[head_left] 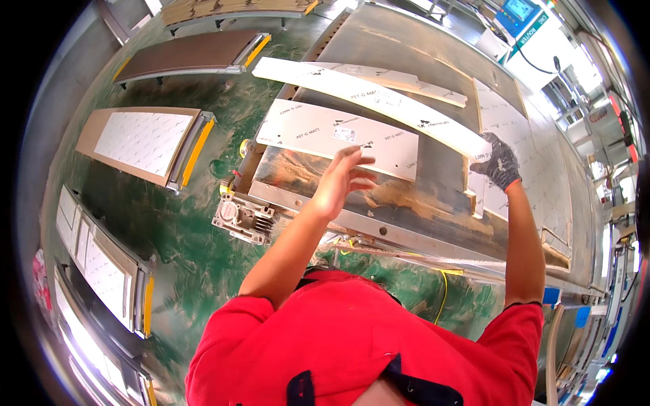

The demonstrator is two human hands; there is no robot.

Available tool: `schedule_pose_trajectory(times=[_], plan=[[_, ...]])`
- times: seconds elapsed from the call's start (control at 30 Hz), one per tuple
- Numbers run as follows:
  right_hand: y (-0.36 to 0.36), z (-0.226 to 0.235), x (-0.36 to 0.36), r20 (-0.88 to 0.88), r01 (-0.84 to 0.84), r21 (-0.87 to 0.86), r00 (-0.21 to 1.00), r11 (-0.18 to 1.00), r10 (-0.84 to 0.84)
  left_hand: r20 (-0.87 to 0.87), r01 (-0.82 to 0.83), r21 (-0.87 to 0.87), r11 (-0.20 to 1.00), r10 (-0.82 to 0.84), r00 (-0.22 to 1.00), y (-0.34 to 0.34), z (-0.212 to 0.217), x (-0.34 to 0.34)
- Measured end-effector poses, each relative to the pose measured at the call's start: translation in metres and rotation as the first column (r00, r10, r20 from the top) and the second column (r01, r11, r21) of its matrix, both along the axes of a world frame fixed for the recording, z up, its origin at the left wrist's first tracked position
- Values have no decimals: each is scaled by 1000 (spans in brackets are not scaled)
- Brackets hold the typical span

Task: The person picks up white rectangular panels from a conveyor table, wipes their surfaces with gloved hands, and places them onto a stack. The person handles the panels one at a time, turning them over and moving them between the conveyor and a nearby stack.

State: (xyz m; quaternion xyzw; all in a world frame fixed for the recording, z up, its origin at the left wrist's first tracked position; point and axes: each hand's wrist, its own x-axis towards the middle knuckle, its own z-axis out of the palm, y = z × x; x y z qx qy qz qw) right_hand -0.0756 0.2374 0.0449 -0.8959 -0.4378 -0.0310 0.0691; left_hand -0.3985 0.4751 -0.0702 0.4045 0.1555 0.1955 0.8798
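Observation:
A long narrow white panel strip [379, 100] with printed film slants across the sawdust-covered machine bed [440, 196]. My right hand [500, 162], in a dark grey glove with an orange cuff, is closed on its right end. My left hand [345, 181] is bare, its fingers apart and slightly bent, and holds nothing. It hovers by the near edge of a wider white panel [298, 128] that bears a small label; whether it touches the panel I cannot tell. Behind the long strip, another white offcut [399, 80] is partly covered.
Larger white cut sheets [542, 176] lie on the bed to the right. A grey motor unit [244, 218] sticks out at the bed's near left corner. Carts with stacked boards [142, 145] stand on the dusty green floor [186, 237] at left. A blue control screen [520, 10] is far right.

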Motion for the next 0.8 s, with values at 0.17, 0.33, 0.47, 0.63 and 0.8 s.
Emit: schedule_pose_trajectory(times=[0.17,0.33,0.47,0.63,0.8], plan=[[40,-21,78,-77,-132,-30,989,991,129,-86,44,106,993,-35,996,-2,-14,-69],[39,-80,187,-111,-234,53,965,971,238,-157,31,66,997,-21,987,-11,-32,-116],[82,-80,169,-61,-81,-92,995,992,76,-225,-74,34,997,80,971,-22,-41,-140],[89,-142,238,89,-36,-90,995,995,44,-269,-102,67,993,116,956,-26,-40,-134],[140,-144,203,219,32,-373,974,927,54,-367,-93,160,983,147,918,-39,-30,-131]])
